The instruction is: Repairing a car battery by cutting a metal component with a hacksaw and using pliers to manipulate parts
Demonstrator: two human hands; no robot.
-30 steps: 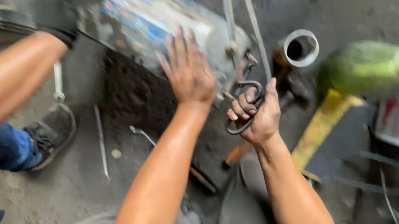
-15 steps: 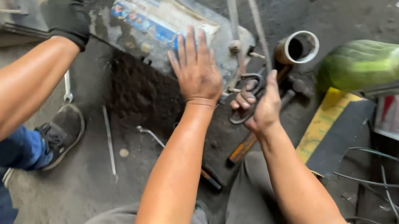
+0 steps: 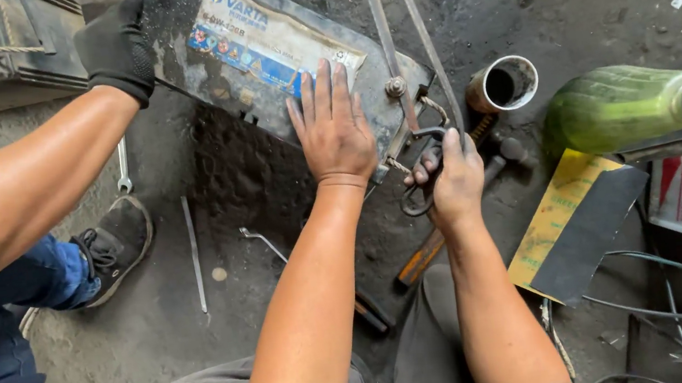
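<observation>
Battery (image 3: pixel 267 42) lies under the spread left hand (image 3: pixel 334 130); right hand (image 3: pixel 451 180) grips shears (image 3: pixel 422 184) just beside.

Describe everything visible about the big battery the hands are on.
The battery is a long dark box, grimy and dusty, with a blue and pale label on its upper face. It lies tilted on the dirty floor. The left hand presses flat on its near end; a gloved hand of another person grips its far end. Two thin metal bars cross it, and the right hand holds scissors at its corner.
</observation>
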